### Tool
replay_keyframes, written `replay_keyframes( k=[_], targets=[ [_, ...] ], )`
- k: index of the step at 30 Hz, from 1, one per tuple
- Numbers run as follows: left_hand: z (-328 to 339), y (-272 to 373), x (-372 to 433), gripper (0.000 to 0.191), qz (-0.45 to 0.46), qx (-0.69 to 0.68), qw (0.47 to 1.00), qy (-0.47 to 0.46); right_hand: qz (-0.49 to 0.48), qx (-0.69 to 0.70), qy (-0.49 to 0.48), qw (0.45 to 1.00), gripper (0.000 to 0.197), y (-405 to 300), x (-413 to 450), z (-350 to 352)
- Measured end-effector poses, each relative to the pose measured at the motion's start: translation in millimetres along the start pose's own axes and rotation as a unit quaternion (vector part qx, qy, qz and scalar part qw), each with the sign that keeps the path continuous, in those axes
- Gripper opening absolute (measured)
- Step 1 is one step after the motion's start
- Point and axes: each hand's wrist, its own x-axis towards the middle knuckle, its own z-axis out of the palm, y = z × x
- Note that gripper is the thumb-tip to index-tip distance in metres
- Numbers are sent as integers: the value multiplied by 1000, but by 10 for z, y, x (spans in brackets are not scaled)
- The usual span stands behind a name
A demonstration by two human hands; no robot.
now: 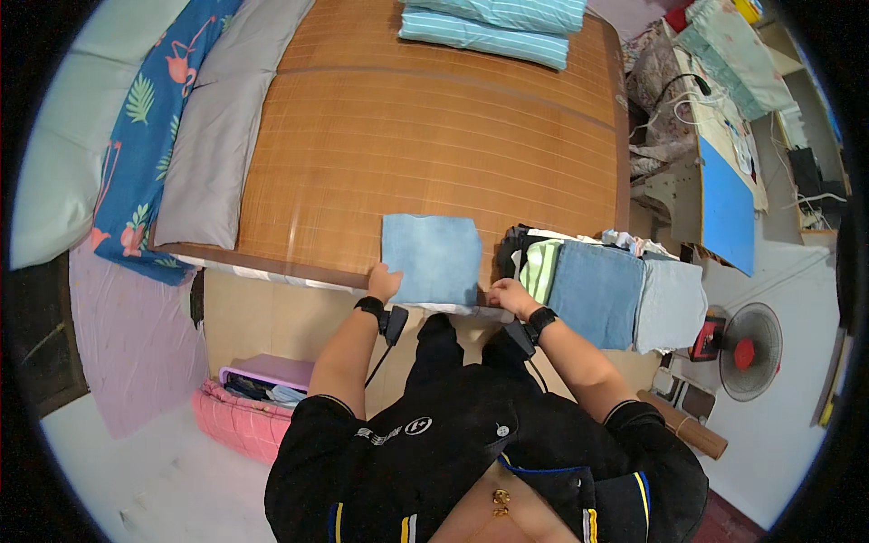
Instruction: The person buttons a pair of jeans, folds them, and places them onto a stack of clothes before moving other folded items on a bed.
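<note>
A folded light-blue denim garment (432,258) lies flat on the near edge of the bed, on a brown woven mat (421,149). At its lower left corner is my left hand (385,282), its fingers curled at the cloth; whether they grip it is hard to tell. My right hand (510,297) is just right of the garment, over the bed's edge, with fingers bent and no cloth plainly in them. Beside that hand are folded clothes: a green-and-white striped piece (540,266), darker blue denim (597,293) and a pale grey-blue piece (670,302).
Grey pillows (210,149) and a blue flamingo-print cloth (146,142) line the bed's left side. Striped turquoise bedding (485,34) lies at the far end. A fan (750,351) stands at the right. A pink quilted item (237,424) and a purple-lidded container (268,370) are lower left.
</note>
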Motion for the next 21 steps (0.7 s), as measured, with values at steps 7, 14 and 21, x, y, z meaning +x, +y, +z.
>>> replay_keyframes(
  k=[7, 14, 21],
  targets=[
    [657, 465, -161, 56, -2, 27, 990, -137, -96, 116, -3, 989, 15, -220, -756, -414],
    [1415, 2122, -887, 39, 203, -96, 954, -198, -202, 160, 230, 938, 17, 141, -1345, -1539],
    [2609, 3071, -1555, 37, 242, -98, 908, -327, -241, -27, 507, 827, 16, 1282, -1887, -2388]
  ],
)
